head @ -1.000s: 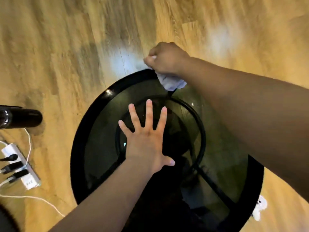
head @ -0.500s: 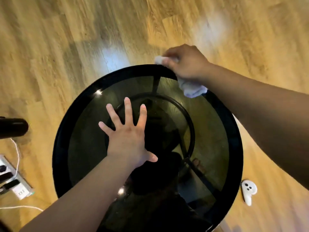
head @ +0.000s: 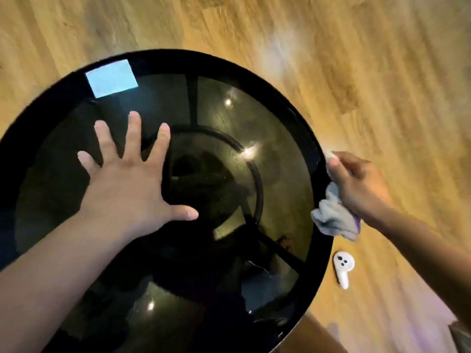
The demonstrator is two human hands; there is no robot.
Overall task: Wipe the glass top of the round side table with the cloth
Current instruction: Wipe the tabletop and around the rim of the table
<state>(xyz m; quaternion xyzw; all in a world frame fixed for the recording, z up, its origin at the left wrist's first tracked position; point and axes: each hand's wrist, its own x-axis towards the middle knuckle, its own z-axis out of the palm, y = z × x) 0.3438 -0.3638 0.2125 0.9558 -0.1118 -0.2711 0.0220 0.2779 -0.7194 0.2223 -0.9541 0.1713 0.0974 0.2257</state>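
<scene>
Trailing round the rim, the cloth has moved from the far edge to the right edge of the glass top, clenched in the right hand; the left hand stays splayed flat, so edge-wiping progresses.

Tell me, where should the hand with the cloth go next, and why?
Probably inward, sweeping across the middle of the glass top. The right hand holds the cloth bunched at the table's right rim, while the left hand lies flat on the glass, and the centre looks untouched.
</scene>
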